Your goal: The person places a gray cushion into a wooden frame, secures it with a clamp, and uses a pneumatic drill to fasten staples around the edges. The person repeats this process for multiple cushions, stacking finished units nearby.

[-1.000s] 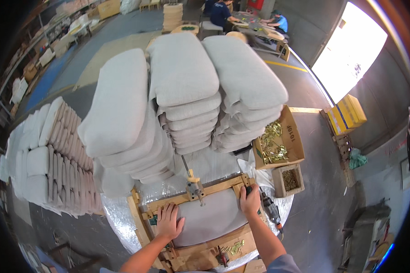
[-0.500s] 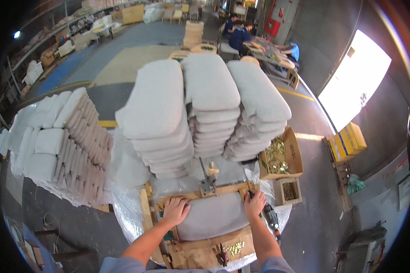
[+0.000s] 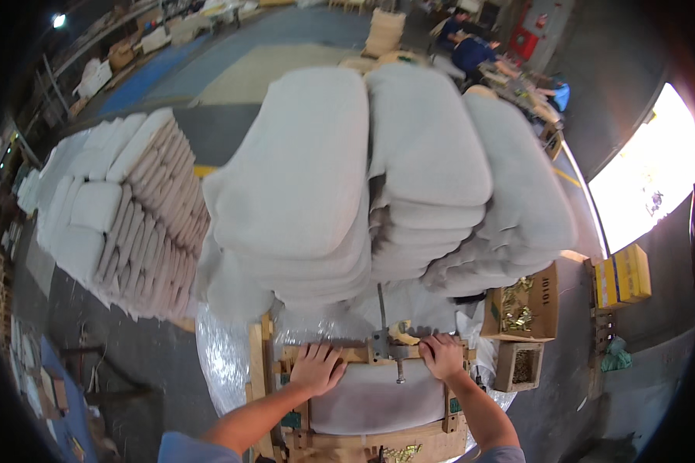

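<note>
A grey padded seat panel (image 3: pixel 378 397) lies inside a wooden frame (image 3: pixel 289 353) on the work table. My left hand (image 3: pixel 316 369) grips the frame's far rail near its left corner, fingers over the top. On the same rail, toward the right corner, my right hand (image 3: pixel 442 355) holds on with its fingers curled over the wood. Between them sits a metal clamp (image 3: pixel 381 345) with a long rod and a threaded screw, a yellowish piece (image 3: pixel 403 332) beside it. Small brass-coloured fittings (image 3: pixel 401 452) lie on the near board, partly cut off by the picture's edge.
Tall stacks of grey padded panels (image 3: pixel 293 170) rise just beyond the frame; another pile (image 3: pixel 93 208) stands left. At right are a cardboard box (image 3: pixel 544 309) of metal fittings and a smaller wooden box (image 3: pixel 510 369). People (image 3: pixel 475 55) work at a far table.
My view has shifted forward and the stacks look closer. My right hand has moved from the right corner onto the far rail. The power drill by my right arm is now mostly hidden.
</note>
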{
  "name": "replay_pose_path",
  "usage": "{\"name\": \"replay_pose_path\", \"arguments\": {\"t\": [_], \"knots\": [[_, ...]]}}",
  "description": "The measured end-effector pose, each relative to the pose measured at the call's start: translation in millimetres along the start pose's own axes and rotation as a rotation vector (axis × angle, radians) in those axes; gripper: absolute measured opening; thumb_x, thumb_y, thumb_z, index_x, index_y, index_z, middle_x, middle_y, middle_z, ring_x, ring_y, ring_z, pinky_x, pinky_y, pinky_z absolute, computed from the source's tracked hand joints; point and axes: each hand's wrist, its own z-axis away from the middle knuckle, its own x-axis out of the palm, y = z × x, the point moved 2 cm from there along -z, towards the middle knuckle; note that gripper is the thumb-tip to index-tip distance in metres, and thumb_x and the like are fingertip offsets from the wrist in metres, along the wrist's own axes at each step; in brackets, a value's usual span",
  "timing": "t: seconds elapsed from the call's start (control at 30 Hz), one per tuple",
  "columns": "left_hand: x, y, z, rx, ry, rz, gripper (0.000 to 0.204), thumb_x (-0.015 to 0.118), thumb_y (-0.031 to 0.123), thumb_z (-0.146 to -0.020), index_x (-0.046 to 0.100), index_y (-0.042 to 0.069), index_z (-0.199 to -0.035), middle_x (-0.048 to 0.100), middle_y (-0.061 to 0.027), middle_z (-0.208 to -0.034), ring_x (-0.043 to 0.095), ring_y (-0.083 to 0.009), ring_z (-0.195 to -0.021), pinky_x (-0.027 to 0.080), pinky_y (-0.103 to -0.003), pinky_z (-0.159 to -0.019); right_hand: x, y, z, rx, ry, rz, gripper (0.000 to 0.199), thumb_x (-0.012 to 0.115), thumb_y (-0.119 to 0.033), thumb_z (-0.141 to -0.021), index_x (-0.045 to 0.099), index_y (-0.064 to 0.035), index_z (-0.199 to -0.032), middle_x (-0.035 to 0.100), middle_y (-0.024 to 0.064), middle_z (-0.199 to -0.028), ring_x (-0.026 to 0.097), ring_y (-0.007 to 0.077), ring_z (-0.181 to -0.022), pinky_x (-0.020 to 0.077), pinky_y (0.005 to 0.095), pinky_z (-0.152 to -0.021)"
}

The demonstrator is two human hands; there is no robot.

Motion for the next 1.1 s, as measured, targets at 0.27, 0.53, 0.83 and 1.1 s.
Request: {"name": "replay_pose_path", "arguments": {"t": [0.27,0.53,0.83,1.1], "knots": [[-3,0,-10,-0.014,0.049,0.074,0.047,0.059,0.039,-0.103,0.064,0.007,-0.137,0.065,-0.0161,-0.124,0.059,-0.037,-0.116,0.039,-0.052,-0.107,13,8,-1,-0.018,0.049,0.01,0.027,0.063,-0.033,-0.102,0.075,-0.0097,-0.097,0.072,0.0114,-0.094,0.068,0.0359,-0.095,0.0494,0.0492,-0.088],[5,-6,-12,-0.016,0.092,0.107,0.048,0.059,0.043,-0.103,0.066,0.008,-0.136,0.067,-0.0138,-0.122,0.06,-0.0344,-0.117,0.04,-0.05,-0.108,3,-25,-16,0.289,0.261,-0.318,0.035,0.058,-0.033,-0.111,0.074,-0.0024,-0.106,0.074,0.0145,-0.099,0.069,0.0304,-0.099,0.0528,0.0409,-0.091],[16,-14,10,-0.07,0.139,0.176,0.048,0.06,0.044,-0.104,0.064,0.01,-0.138,0.068,-0.0117,-0.125,0.06,-0.0328,-0.121,0.04,-0.048,-0.11,-134,-225,-104,0.147,0.361,-0.56,0.038,0.06,-0.038,-0.108,0.077,-0.0036,-0.112,0.076,0.0126,-0.097,0.072,0.0257,-0.094,0.0552,0.0398,-0.087],[16,-22,16,-0.047,0.27,0.246,0.04,0.065,0.032,-0.102,0.065,0.01,-0.134,0.067,-0.0119,-0.128,0.059,-0.0331,-0.126,0.039,-0.052,-0.117,-111,-218,-123,0.233,0.284,0.018,0.031,0.071,-0.038,-0.094,0.081,-0.0085,-0.099,0.074,0.0134,-0.075,0.074,0.0342,-0.075,0.0561,0.0459,-0.073]]}}
